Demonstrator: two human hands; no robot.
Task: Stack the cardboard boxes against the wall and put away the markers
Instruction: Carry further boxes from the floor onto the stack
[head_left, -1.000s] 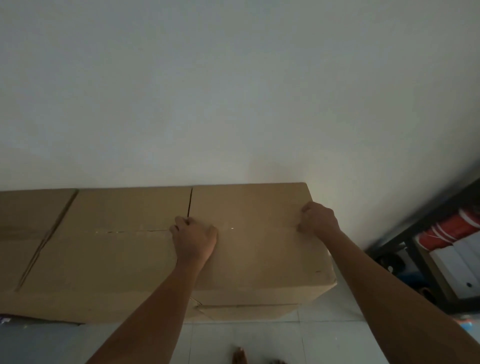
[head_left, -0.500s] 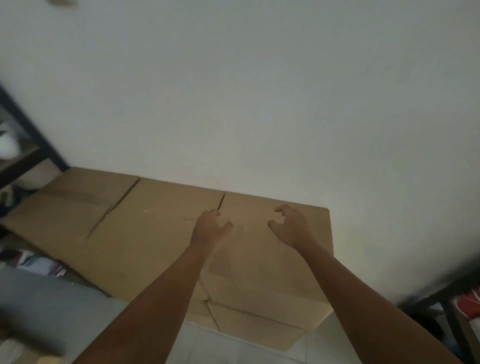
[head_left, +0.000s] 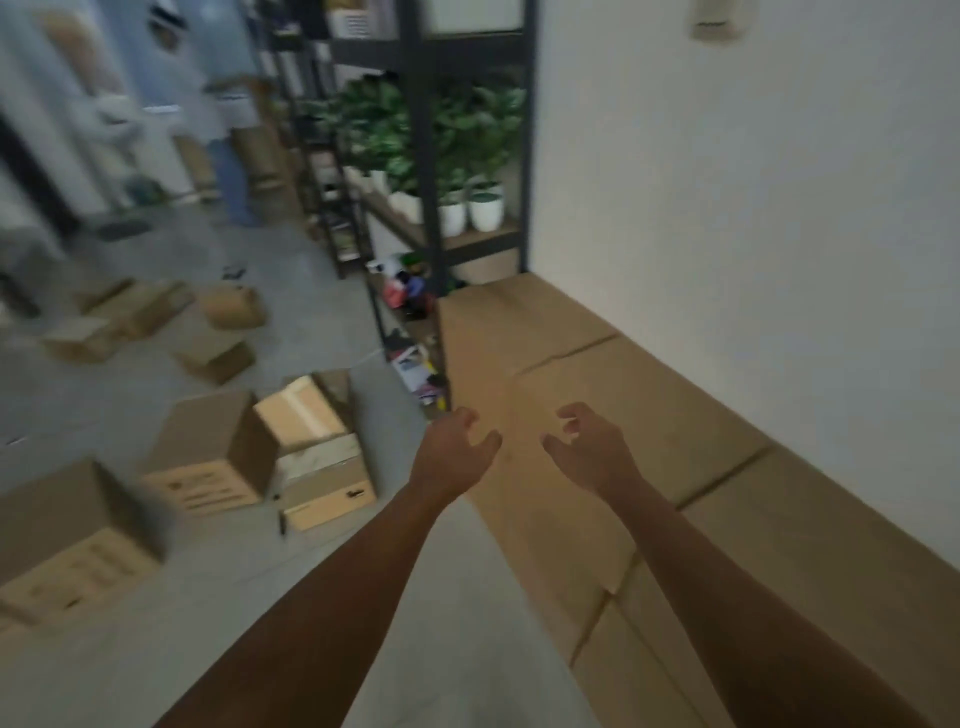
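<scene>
A row of stacked cardboard boxes runs along the white wall on the right. My left hand and my right hand hover empty in front of that row, fingers spread, touching nothing. Several loose cardboard boxes lie on the grey floor to the left: a closed one, an open one beside it, and a large one at the lower left. A dark marker-like stick lies on the floor by the open box. The view is motion-blurred.
A black metal shelf rack with potted plants stands at the far end of the box row. Small items litter the floor under it. More small boxes lie farther back. A person stands in the distance.
Both hands have come off the top box and now hang empty. My head has turned left, from the wall to the room and its scattered boxes.
</scene>
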